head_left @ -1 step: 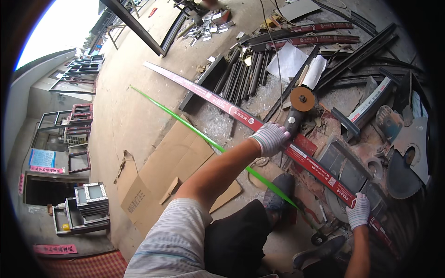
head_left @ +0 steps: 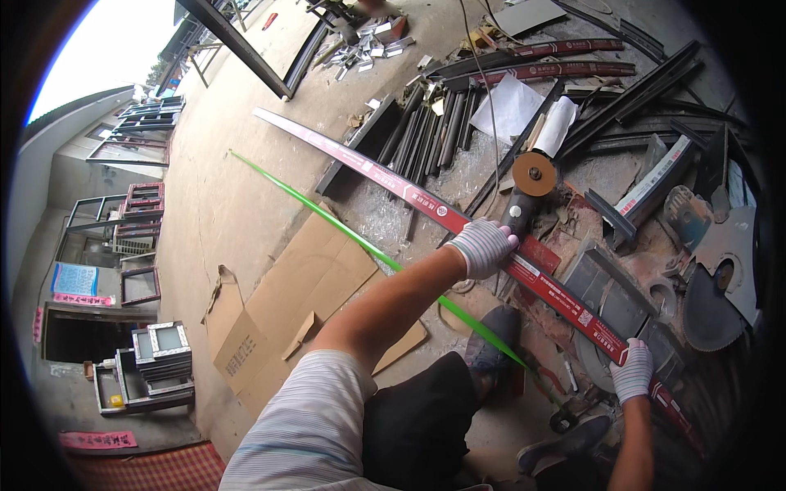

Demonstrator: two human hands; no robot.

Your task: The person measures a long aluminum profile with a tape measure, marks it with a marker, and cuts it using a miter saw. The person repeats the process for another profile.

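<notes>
Person's crouched over the concrete floor [head_left: 221, 204] w/ both hands in white knit gloves. Left hand [head_left: 485, 245] is closed around the black body of an angle grinder [head_left: 524, 196], whose orange-brown disc faces up just beyond the knuckles. Right hand [head_left: 632, 370] is clamped down on a long red-wrapped metal strip [head_left: 426, 200], near its close end. The strip runs diagonally from lower right up toward the upper left, passing right under the left hand & the grinder, so the tool sits on or just above it; can't tell if the disc touches.

A thin green strip [head_left: 327, 214] lies roughly parallel, on the person's side of the red one, crossing over flattened brown cardboard [head_left: 303, 286]. Beyond the grinder there's a stack of dark metal profiles [head_left: 430, 131], a white sheet of paper [head_left: 509, 106] & more red-wrapped lengths further back. To the right, a dark cut-off saw [head_left: 720, 286] w/ round blade guard, scrap all around it. Person's dark shoe [head_left: 491, 344] is planted beside the green strip, below the left forearm. Far left, window frames [head_left: 155, 360] stacked near a wall.
</notes>
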